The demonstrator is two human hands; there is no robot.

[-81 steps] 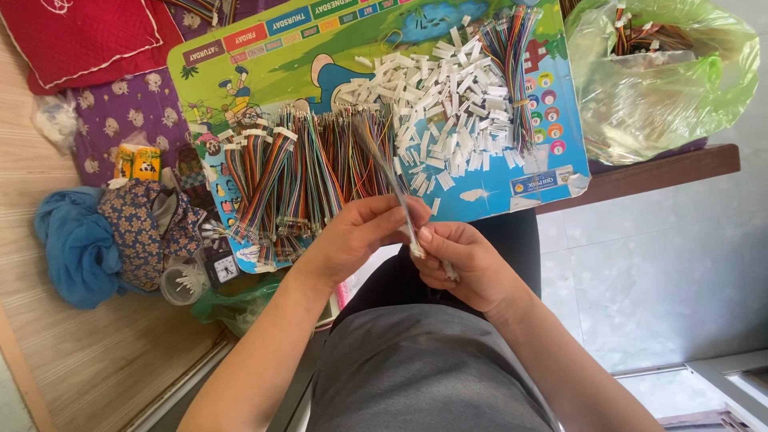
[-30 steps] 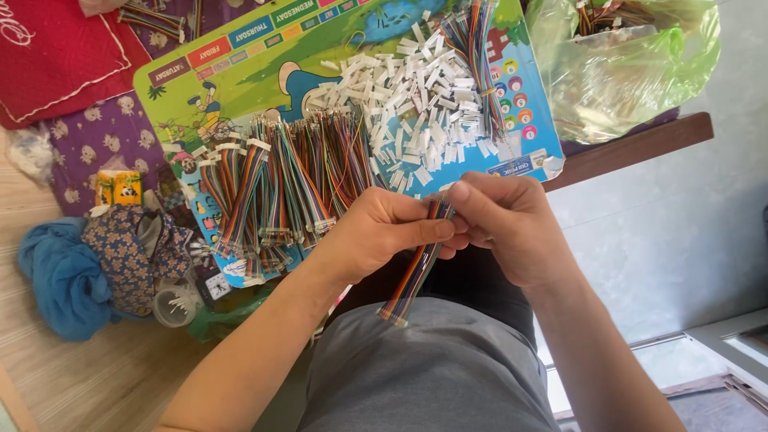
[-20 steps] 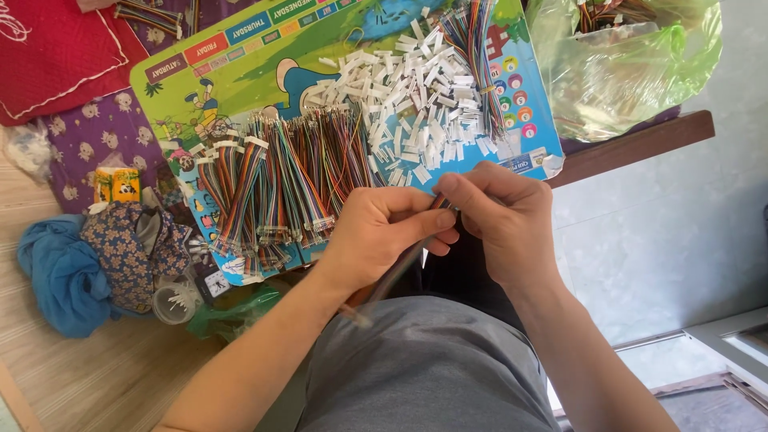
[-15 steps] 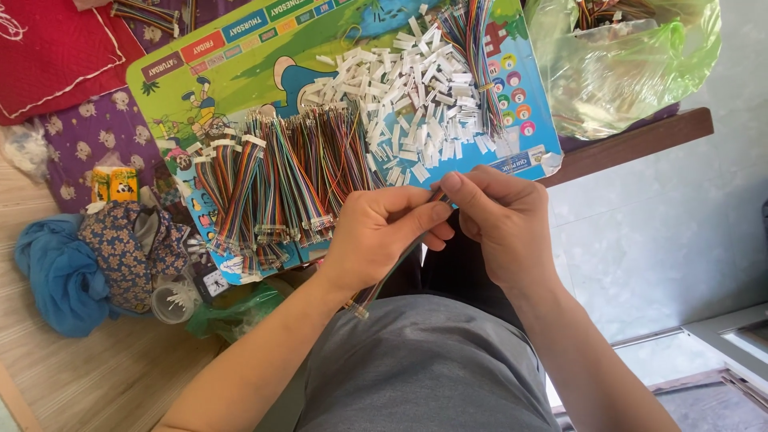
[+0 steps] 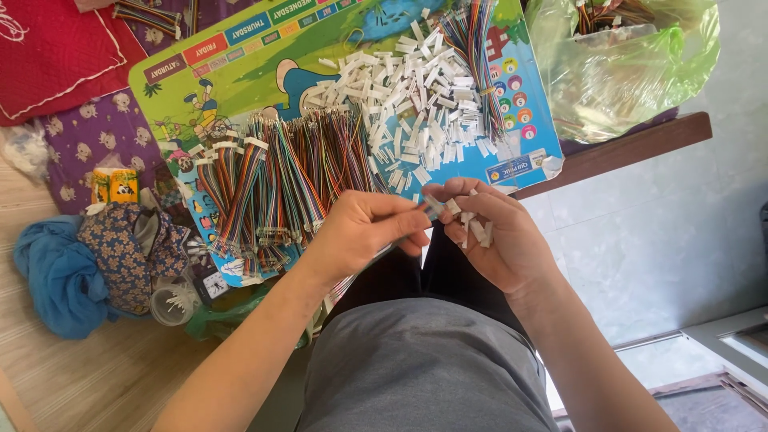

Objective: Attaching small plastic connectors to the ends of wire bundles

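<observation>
On the bright picture board [image 5: 240,72], white plastic connectors [image 5: 416,112] lie heaped beside sorted wire bundles [image 5: 280,184] — within reach — while the left hand [image 5: 360,236] pinches a ribbon wire [image 5: 376,254] toward the right hand [image 5: 492,236], fingers closed on spare connectors [image 5: 478,230].

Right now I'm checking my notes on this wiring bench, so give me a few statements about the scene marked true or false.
1. The right hand holds several small white connector housings. True.
2. The left hand lies flat on the colourful board. False: it pinches a wire bundle above the lap.
3. A heap of white connectors lies on the board. True.
4. The green plastic bag sits on the floor. False: it rests on the wooden ledge.
</observation>
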